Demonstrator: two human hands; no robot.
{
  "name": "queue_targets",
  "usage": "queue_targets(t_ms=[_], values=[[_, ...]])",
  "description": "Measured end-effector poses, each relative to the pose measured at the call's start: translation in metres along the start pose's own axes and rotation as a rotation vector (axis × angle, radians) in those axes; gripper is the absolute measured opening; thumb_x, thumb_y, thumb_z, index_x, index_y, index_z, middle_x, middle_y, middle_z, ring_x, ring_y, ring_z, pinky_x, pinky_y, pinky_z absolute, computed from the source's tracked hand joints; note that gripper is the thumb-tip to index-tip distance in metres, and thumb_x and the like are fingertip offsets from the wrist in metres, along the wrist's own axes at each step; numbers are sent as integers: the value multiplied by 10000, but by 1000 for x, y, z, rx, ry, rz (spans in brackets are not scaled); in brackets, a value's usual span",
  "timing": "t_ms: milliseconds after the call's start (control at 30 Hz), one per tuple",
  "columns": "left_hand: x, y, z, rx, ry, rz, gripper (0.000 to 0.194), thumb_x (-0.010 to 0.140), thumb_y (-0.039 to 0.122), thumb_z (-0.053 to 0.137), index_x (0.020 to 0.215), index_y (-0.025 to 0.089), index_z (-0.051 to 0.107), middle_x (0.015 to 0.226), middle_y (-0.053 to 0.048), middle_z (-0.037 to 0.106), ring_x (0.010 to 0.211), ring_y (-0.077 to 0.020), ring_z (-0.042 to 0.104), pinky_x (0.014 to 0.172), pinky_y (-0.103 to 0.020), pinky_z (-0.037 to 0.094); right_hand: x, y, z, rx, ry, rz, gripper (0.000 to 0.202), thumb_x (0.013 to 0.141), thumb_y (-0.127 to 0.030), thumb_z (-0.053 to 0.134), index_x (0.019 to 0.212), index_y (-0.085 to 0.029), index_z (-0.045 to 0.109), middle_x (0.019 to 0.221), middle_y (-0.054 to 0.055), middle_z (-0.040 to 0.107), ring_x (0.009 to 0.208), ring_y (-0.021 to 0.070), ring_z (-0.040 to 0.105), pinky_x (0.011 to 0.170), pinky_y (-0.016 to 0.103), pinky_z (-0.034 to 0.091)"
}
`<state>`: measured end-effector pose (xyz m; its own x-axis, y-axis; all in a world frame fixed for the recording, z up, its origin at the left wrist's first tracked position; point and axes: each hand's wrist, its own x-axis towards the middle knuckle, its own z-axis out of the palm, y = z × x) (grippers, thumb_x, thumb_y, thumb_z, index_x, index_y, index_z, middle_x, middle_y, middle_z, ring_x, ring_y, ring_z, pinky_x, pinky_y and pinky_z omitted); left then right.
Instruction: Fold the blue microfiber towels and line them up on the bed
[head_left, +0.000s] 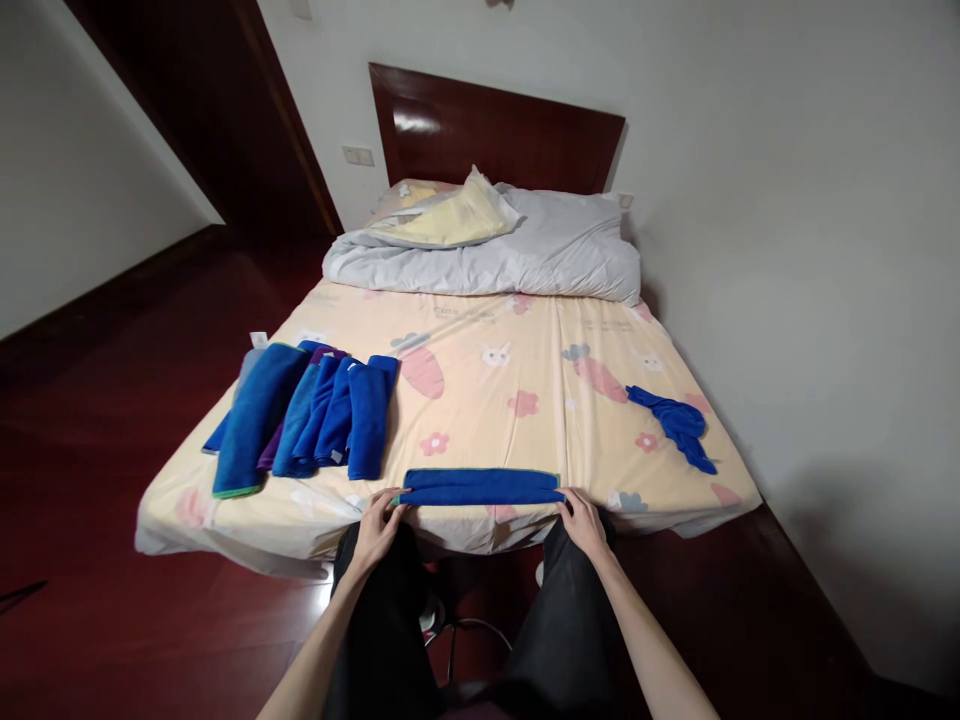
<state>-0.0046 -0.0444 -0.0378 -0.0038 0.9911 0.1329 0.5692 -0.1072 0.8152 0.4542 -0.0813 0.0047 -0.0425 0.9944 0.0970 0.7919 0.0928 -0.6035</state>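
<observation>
A blue towel (pixel 481 487) with thin green edging lies folded into a long narrow strip along the bed's near edge. My left hand (pixel 379 524) pinches its left end, thumb and fingers closing on the near corner. At the opposite end, my right hand (pixel 583 522) grips the near right corner in the same way. The strip lies flat on the sheet between both hands. To the left is a row of folded towels (pixel 300 415), mostly blue, one with green trim and some purple showing. A crumpled blue cloth (pixel 679 425) lies at the right side.
The bed (pixel 480 390) has a cream sheet printed with carrots, rabbits and flowers. A grey quilt (pixel 555 245) and a pale yellow cloth (pixel 457 215) are bunched near the dark headboard (pixel 495 130). My legs (pixel 390 620) are against the near edge, above a dark red floor (pixel 150 620).
</observation>
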Motion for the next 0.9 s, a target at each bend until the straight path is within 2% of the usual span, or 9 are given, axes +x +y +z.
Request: queue_targets(t_ms=[133,233,367,467,600,667,767,900], values=[[-1,0,2,-6,26,-120,425,892,579,523,978,197,689,1024,-99,647,1030,-289,618,983,-480,499,1,4,4,-26,4,81,332,998,-396,446,1190,-225,656,1080,90,743,1027,262,704,904,379,548],[0,2,3,-31,33,-174,477,878,628,512,1002,199,681,990,-87,630,958,-277,633,939,-464,519,2,4,4,-40,0,138,359,1009,-444,427,1198,-227,643,984,78,757,938,262,729,816,348,551],[3,3,4,-58,56,-210,530,863,660,509,1066,194,658,1012,-95,657,968,-281,651,921,-456,526,4,0,2,-8,-10,184,394,1021,-470,397,1265,-233,596,887,49,757,886,257,740,758,327,536],[4,2,5,-85,56,-230,569,860,674,509,1106,175,625,976,-98,688,942,-283,668,897,-444,529,4,-3,2,-5,-16,191,407,1020,-472,390,1282,-226,581,912,57,764,915,261,739,778,332,532],[6,-5,7,-57,19,-236,579,886,671,489,1153,168,593,793,-47,672,811,-268,671,823,-422,533,4,-2,4,-55,-26,194,405,1013,-457,396,1291,-227,579,968,72,771,928,262,740,773,332,526],[8,-9,7,3,24,-220,576,887,672,482,1139,170,609,778,-47,665,810,-274,667,831,-431,526,5,1,6,-76,-26,185,394,1009,-446,403,1283,-232,587,956,66,772,909,256,741,750,322,518],[11,-12,8,74,45,-187,563,885,657,482,1115,169,642,862,-91,692,873,-290,671,889,-454,506,5,6,10,-98,-14,166,369,1001,-436,419,1249,-244,614,895,46,770,846,238,740,700,298,500],[18,-5,8,184,40,-178,498,901,591,465,1105,185,668,896,-112,714,937,-313,665,957,-506,462,5,10,16,-132,29,134,366,983,-441,439,1205,-238,649,807,31,756,769,221,729,661,282,486]])
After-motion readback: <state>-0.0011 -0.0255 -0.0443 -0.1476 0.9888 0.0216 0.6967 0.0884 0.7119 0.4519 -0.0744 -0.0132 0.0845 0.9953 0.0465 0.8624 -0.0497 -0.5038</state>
